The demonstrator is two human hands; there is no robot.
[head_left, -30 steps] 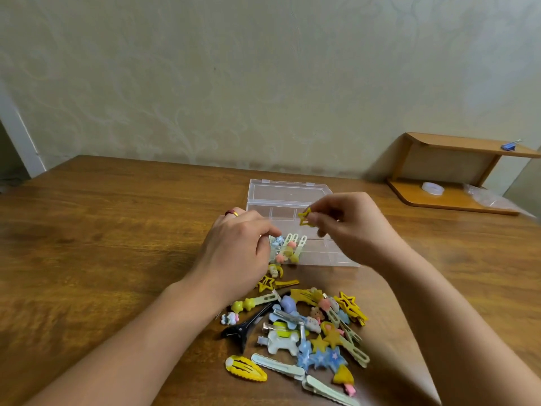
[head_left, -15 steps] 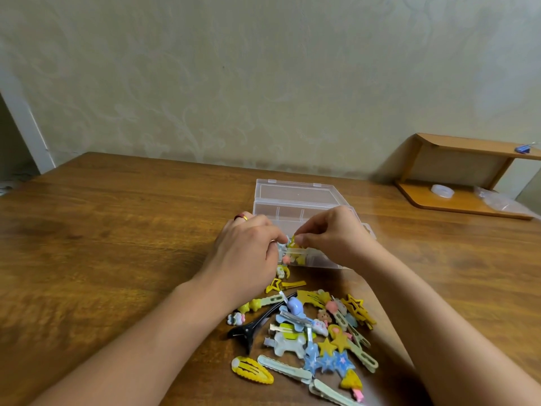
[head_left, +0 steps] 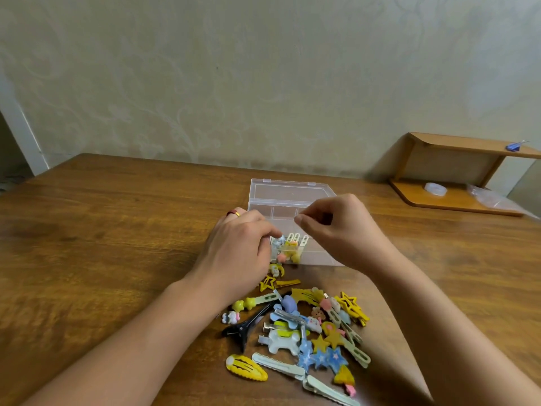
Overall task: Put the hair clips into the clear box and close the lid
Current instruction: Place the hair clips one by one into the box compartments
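A: Clear box [head_left: 292, 200] at table [head_left: 117, 230] centre, lid [head_left: 289, 187] flung open on the far side. Several clips standing in its near-left compartment.

B: And the hands?

A: Left hand [head_left: 237, 253] at the box's near-left corner, fingers curled; whether holding anything, cannot tell. Right hand [head_left: 339, 230] above the box, thumb and forefinger pinched, apparently on nothing.

B: The rest?

A: Loose hair clips [head_left: 304, 329] heaped near, between both forearms. Wooden shelf [head_left: 456, 177] far right.
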